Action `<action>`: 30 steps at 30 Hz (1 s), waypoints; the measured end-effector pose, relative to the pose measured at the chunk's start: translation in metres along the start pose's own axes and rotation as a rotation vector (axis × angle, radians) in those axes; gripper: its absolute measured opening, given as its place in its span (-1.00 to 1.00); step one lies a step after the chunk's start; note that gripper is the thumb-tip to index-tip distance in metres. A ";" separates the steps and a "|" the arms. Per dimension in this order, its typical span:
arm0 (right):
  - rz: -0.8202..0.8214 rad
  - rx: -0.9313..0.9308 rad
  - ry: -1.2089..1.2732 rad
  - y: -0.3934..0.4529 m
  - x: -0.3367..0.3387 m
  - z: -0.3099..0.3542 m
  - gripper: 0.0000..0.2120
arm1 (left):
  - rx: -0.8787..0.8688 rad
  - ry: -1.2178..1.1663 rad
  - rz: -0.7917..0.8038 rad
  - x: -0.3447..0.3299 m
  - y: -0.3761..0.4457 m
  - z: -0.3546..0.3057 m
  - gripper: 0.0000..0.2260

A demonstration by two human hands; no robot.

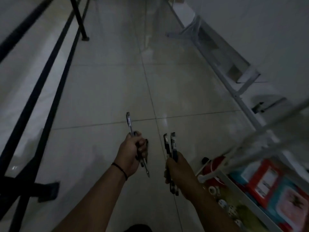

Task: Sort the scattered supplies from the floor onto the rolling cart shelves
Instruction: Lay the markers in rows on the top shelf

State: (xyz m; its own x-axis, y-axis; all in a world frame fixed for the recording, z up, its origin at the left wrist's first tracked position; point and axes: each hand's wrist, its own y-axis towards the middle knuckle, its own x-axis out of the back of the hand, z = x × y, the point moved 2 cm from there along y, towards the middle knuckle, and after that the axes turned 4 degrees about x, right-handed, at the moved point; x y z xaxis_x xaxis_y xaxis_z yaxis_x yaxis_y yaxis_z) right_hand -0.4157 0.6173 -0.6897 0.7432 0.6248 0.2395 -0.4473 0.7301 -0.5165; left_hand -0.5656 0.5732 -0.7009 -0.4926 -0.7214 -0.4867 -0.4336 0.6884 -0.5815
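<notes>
My left hand [132, 154] grips a bunch of dark pens [129, 124], one long pen sticking up past the fist and tips pointing down below it. My right hand [178, 171] grips another bunch of pens [172, 143], whose capped ends stand up above the fingers. Both hands hover over the pale tiled floor [108, 97]. The white rolling cart [240, 186] stands at the lower right, just right of my right hand. Its shelf holds colourful boxes [265, 181], and tape rolls [213, 190] lie lower down.
Black metal rails and a post [80, 19] run along the left side. A white frame with a ladder-like rack [225, 64] lines the right wall. A red item with a black cap [212, 164] sits beside the cart. The scene is dim and blurred.
</notes>
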 end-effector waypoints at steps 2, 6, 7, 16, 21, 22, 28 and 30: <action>-0.025 0.025 0.057 -0.028 0.007 0.012 -0.89 | -0.050 -0.008 0.050 -0.019 -0.027 -0.013 -0.81; -0.076 0.095 0.162 -0.087 0.016 0.023 -0.83 | -0.181 0.032 0.163 -0.059 -0.088 -0.035 -0.70; -0.087 0.099 0.197 -0.100 0.017 0.024 -0.82 | -0.226 0.031 0.188 -0.068 -0.101 -0.039 -0.71; -0.180 0.005 0.997 -0.189 0.020 0.054 -0.68 | -0.562 0.076 0.265 -0.118 -0.188 -0.038 -0.84; -0.188 -0.012 1.071 -0.194 0.024 0.056 -0.66 | -0.551 0.118 0.276 -0.133 -0.209 -0.023 -0.86; -0.174 -0.011 1.075 -0.195 0.023 0.057 -0.68 | -0.547 0.128 0.273 -0.136 -0.212 -0.021 -0.86; -0.217 0.102 0.921 -0.202 0.025 0.063 -0.81 | -0.529 0.183 0.257 -0.146 -0.221 -0.011 -0.86; -0.230 0.150 0.872 -0.203 0.026 0.066 -0.82 | -0.520 0.215 0.250 -0.145 -0.221 -0.008 -0.87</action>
State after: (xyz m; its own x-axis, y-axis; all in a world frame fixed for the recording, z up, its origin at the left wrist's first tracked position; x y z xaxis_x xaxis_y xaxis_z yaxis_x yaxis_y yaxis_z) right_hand -0.3382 0.5038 -0.5237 0.9073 0.0733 -0.4141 -0.2563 0.8770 -0.4063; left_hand -0.4041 0.5265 -0.4964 -0.7447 -0.5393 -0.3931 -0.5697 0.8206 -0.0466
